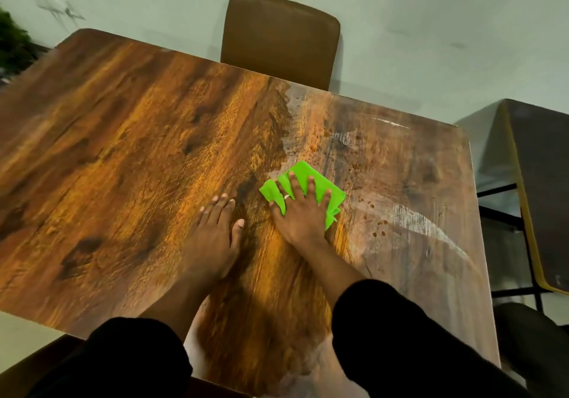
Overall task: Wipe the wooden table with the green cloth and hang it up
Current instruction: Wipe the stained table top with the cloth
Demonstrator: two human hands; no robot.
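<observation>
The wooden table (129, 151) fills most of the view, with a pale dusty film and dark specks over its right part. A bright green cloth (300, 173) lies folded on the table right of centre. My right hand (303, 213) presses flat on the cloth with fingers spread, covering its near half. My left hand (215, 228) rests flat on the bare wood just left of the cloth, palm down, holding nothing. Both forearms wear black sleeves.
A brown padded chair (278, 40) stands at the table's far edge. A second dark table (545, 188) with a yellow rim and black metal legs stands to the right. A green plant (12, 43) sits at the far left. The wall behind is pale.
</observation>
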